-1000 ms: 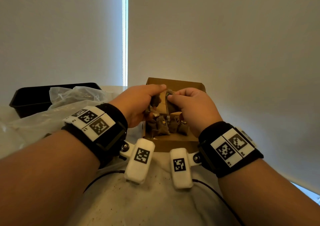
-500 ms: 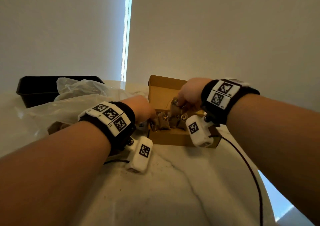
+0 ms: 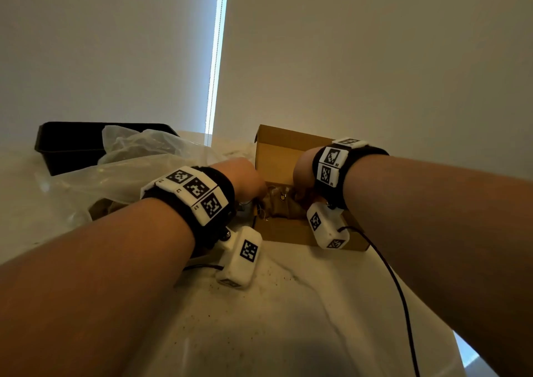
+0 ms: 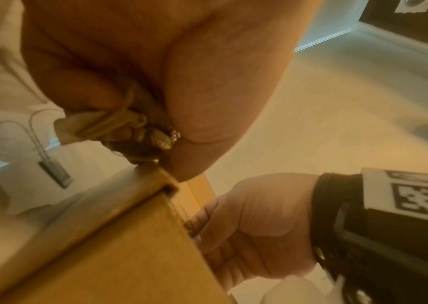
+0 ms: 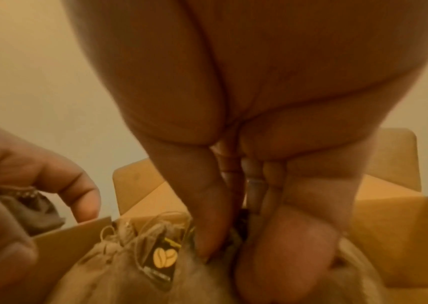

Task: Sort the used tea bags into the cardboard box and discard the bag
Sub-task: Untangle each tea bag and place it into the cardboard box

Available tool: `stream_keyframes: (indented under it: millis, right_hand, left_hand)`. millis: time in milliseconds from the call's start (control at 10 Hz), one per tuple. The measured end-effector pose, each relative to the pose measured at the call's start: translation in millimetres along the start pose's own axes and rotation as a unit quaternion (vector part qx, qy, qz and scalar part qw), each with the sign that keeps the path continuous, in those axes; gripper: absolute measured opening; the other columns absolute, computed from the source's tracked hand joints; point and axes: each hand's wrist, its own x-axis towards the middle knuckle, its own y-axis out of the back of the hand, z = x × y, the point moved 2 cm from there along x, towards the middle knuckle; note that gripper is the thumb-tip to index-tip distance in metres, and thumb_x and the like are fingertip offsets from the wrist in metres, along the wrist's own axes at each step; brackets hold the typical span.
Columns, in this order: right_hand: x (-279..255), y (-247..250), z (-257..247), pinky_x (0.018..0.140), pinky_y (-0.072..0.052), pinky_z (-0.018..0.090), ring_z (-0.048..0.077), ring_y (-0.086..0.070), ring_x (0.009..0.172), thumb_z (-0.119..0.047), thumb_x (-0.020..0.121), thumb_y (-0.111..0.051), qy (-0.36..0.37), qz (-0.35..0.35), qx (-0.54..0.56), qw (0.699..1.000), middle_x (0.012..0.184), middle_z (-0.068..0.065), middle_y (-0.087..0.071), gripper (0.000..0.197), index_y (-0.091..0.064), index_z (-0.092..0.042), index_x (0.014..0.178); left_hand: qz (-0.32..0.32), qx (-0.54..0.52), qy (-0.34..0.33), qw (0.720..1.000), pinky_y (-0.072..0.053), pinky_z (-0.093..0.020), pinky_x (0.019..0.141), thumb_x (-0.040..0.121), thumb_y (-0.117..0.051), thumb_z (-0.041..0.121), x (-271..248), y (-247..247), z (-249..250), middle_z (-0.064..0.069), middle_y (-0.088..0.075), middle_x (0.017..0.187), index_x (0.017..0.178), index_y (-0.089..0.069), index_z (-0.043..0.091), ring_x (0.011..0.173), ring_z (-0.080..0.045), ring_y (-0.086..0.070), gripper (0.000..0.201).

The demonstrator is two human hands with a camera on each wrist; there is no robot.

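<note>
L hand [image 4: 140, 67] grips a dark used tea bag [image 4: 140, 144] at the left wall of the open cardboard box [image 3: 277, 157], R hand [image 5: 233, 144] reaches inside w/ thumb and fingers pinching the tea bags [image 5: 119, 265] piled there; clear plastic bag [image 3: 95, 180] lies left of box.

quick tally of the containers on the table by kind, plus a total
cardboard box: 1
black tray: 1
clear plastic bag: 1
total: 3
</note>
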Motion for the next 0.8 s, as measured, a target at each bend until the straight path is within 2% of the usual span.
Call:
stream_keyframes:
  millis: [100, 200, 300, 400, 500, 600, 700, 800]
  right_hand:
    - [-13.2, 3.5, -3.5, 0.101, -0.043, 0.034, 0.026, -0.054, 0.106, -0.024, 0.104, -0.051, 0.009, 0.03, -0.034, 0.999, 0.135, 0.01, -0.059, 0.039, -0.057, -0.001, 0.134]
    - [-21.8, 11.8, -2.8, 0.101, -0.042, 0.032, 0.025, -0.056, 0.109, -0.036, 0.105, -0.044, 0.055, 0.032, -0.03, 0.998, 0.128, 0.007, -0.061, 0.045, -0.055, -0.004, 0.135]
    - [-20.7, 23.8, 6.3, 0.091, -0.055, 0.039, 0.023, -0.067, 0.099, -0.027, 0.1, -0.057, 0.041, 0.014, 0.208, 0.977, 0.116, 0.007, -0.07, 0.028, -0.063, -0.008, 0.12]
    - [-30.5, 21.5, 21.3, 0.058, -0.05, 0.028, 0.017, -0.062, 0.072, -0.035, 0.091, -0.066, 0.072, 0.082, 0.476, 0.873, 0.092, 0.0, -0.069, 0.021, -0.065, -0.018, 0.103]
    - [-38.1, -3.5, 31.3, 0.049, -0.045, 0.023, 0.015, -0.057, 0.061, -0.034, 0.088, -0.068, 0.092, 0.019, 0.72, 0.688, 0.078, -0.001, -0.062, 0.018, -0.066, -0.019, 0.097]
    - [-37.1, -34.0, 34.3, 0.051, -0.042, 0.027, 0.017, -0.053, 0.061, -0.03, 0.087, -0.065, 0.111, -0.032, 0.837, 0.535, 0.075, 0.001, -0.058, 0.016, -0.064, -0.016, 0.093]
    - [-35.9, -42.9, 32.0, 0.056, -0.041, 0.03, 0.019, -0.053, 0.063, -0.031, 0.09, -0.06, 0.145, -0.036, 0.863, 0.482, 0.075, 0.005, -0.057, 0.02, -0.062, -0.012, 0.097]
    - [-30.7, -44.0, 36.9, 0.057, -0.045, 0.029, 0.018, -0.056, 0.064, -0.023, 0.093, -0.058, 0.174, 0.014, 0.849, 0.499, 0.076, 0.005, -0.059, 0.016, -0.063, -0.009, 0.099]
  left_hand:
    - [0.025, -0.03, -0.015, 0.999, -0.049, -0.028, 0.081, 0.103, -0.047, 0.026, 2.6, 0.2, -4.4, -0.009, -0.061, 0.112, 0.123, -0.064, 0.006, 0.094, -0.022, -0.06, 0.032]
    - [0.027, 0.0, -0.015, 1.0, -0.045, -0.027, 0.074, 0.099, -0.055, 0.028, 6.4, 1.5, -6.5, -0.003, -0.059, 0.09, 0.114, -0.066, 0.004, 0.085, -0.019, -0.057, 0.03]
    - [0.042, -0.075, 0.001, 0.996, -0.049, -0.028, 0.067, 0.099, -0.054, 0.033, 6.0, 1.6, -6.3, -0.006, -0.061, 0.087, 0.107, -0.065, 0.005, 0.075, -0.02, -0.059, 0.031]
    - [0.09, -0.17, 0.014, 0.981, -0.046, -0.027, 0.058, 0.096, -0.053, 0.041, 3.6, 7.7, -4.7, -0.005, -0.059, 0.084, 0.086, -0.054, 0.016, 0.071, -0.018, -0.057, 0.026]
    - [0.129, -0.361, -0.009, 0.923, -0.042, -0.028, 0.059, 0.095, -0.048, 0.054, 2.6, 18.1, -4.7, -0.005, -0.056, 0.079, 0.085, -0.055, 0.015, 0.063, -0.016, -0.051, 0.04]
    - [0.067, -0.595, -0.002, 0.801, -0.039, -0.028, 0.056, 0.09, -0.045, 0.065, -4.2, 20.5, -1.6, -0.002, -0.053, 0.073, 0.103, -0.061, 0.014, 0.061, -0.016, -0.046, 0.055]
    - [0.009, -0.689, -0.044, 0.723, -0.043, -0.03, 0.059, 0.085, -0.045, 0.069, -5.3, 14.8, 0.8, -0.009, -0.058, 0.088, 0.117, -0.06, 0.011, 0.069, -0.021, -0.053, 0.068]
    - [0.0, -0.706, -0.056, 0.706, -0.046, -0.032, 0.059, 0.087, -0.042, 0.067, -4.6, 5.4, 8.0, -0.015, -0.057, 0.1, 0.12, -0.058, 0.008, 0.076, -0.025, -0.056, 0.07]
